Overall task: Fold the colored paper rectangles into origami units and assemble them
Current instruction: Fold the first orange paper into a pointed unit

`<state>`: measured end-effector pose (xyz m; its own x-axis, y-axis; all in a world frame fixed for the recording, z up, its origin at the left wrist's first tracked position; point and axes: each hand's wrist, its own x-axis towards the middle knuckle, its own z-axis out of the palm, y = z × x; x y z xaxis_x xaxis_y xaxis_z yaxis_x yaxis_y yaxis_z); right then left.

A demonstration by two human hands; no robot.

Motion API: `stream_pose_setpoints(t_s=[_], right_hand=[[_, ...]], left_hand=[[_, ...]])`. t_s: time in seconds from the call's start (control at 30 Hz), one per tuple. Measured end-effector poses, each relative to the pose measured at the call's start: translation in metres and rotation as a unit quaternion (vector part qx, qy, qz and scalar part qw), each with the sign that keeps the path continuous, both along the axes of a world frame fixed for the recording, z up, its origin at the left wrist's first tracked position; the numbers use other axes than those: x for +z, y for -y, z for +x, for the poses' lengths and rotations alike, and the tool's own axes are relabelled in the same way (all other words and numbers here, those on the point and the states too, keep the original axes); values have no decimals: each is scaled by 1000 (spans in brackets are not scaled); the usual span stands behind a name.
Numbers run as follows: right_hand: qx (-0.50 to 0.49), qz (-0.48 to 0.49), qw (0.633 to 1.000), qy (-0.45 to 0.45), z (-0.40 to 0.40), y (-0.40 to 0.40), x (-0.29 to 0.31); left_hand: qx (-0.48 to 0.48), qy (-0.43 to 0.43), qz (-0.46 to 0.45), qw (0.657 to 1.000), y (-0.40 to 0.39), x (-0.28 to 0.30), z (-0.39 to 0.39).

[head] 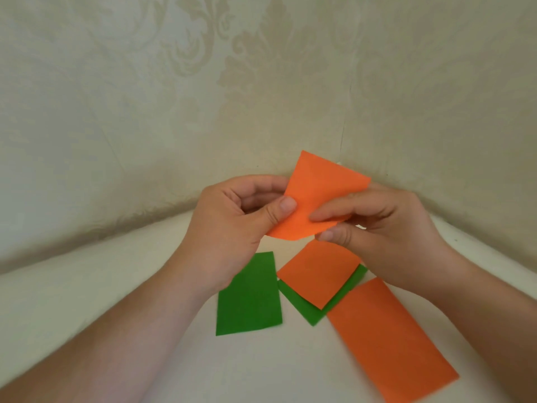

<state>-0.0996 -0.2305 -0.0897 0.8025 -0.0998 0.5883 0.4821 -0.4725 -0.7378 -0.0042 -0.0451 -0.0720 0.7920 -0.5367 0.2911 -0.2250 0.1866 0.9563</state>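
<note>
Both hands are up off the worktop (87, 286) with one orange sheet (315, 196) held between them, right in the middle of the view. The left hand (232, 228) pinches the sheet's left edge, thumb on the near face and the other fingers curled behind it. The right hand (386, 231) has the sheet's lower right part, index finger lying across the front and thumb tucked under the bottom edge, so the paper bows a bit between the two grips. The top corner sticks up above both hands, in front of the patterned wall (261, 82).

Down on the white worktop, just below the hands: a green rectangle (250, 298) partly under the left wrist, an orange square-ish piece (318, 274) lying on top of another green piece (305, 309), and a long orange rectangle (389, 338) angled toward the right forearm, its upper end touching or overlapping that green piece.
</note>
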Motion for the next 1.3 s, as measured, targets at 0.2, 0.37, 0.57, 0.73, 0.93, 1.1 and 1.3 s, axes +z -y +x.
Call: stream_pose_setpoints(t_s=[0.2,0.37,0.57,0.73,0.93,1.1,1.3], right_hand=[[81,95,992,1,-1,-8,8],[62,131,989,-27,-2,-8,9],[104,120,986,-40,-2,-12,12],[33,132,988,-67,-1,-9,9],[-55,162,982,-79,2,-9,8],[-61,169,981,-72,1,-12,10],[-46,168,982,-69,0,-14,10]], left_hand=[[-43,-13,-3,999,0,1,-5],[-41,-32,-15,999,2,2,-8],[-4,-38,17,999,2,1,-2],[-21,-7,10,1000,1,-1,-6],[-36,-26,-3,999,5,-5,-9],[-5,-4,-8,1000,6,-6,-12],[26,44,-1,999,6,-7,-13]])
